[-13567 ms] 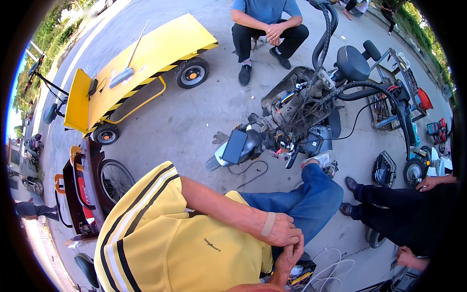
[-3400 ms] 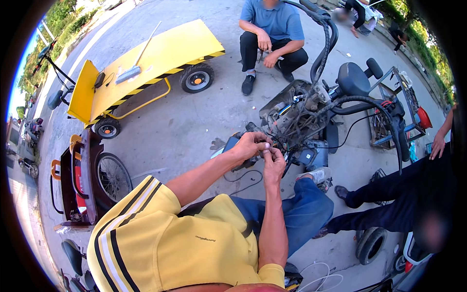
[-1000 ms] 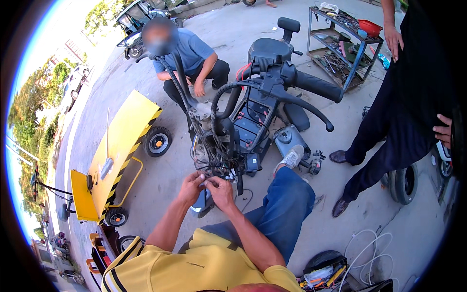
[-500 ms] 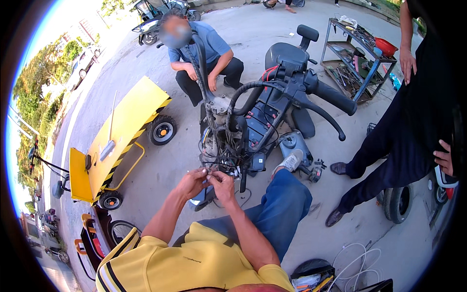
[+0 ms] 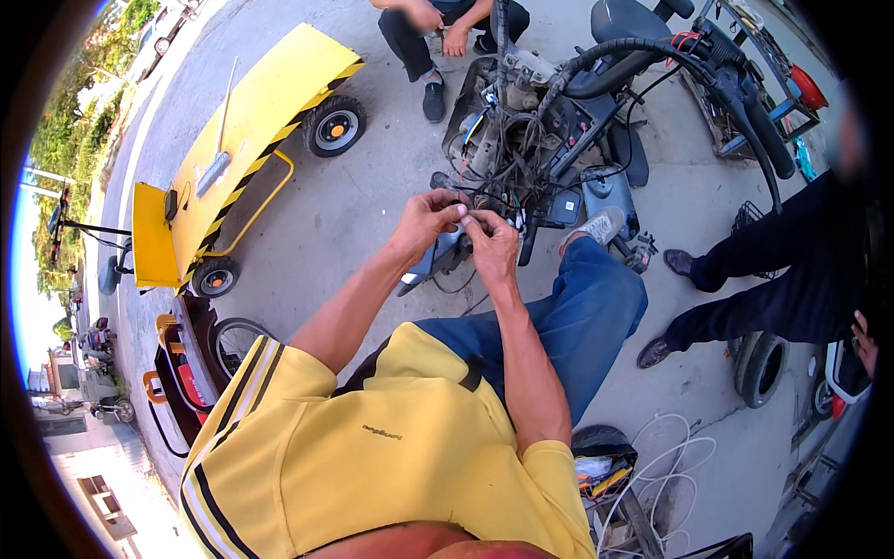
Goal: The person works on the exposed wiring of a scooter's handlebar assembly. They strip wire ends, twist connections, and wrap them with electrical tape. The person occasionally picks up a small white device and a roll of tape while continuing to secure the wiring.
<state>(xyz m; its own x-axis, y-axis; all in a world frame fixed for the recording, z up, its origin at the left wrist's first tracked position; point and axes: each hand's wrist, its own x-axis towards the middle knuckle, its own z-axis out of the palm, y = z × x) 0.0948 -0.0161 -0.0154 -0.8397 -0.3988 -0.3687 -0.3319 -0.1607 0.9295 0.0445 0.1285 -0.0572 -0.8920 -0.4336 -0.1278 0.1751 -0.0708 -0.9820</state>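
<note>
Left hand (image 5: 424, 219) and right hand (image 5: 491, 240) meet, fingertips pinched on thin wires (image 5: 484, 197) of the stripped scooter (image 5: 559, 121), yellow cart (image 5: 233, 149) far left.

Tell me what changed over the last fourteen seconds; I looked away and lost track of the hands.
Both hands rose from the lap and reached forward. Left hand and right hand now meet at the wire bundle of the stripped scooter, fingertips pinching something too small to tell. The view swung and closed in. Unchanged: the yellow cart and the person crouching beyond the scooter.
</note>
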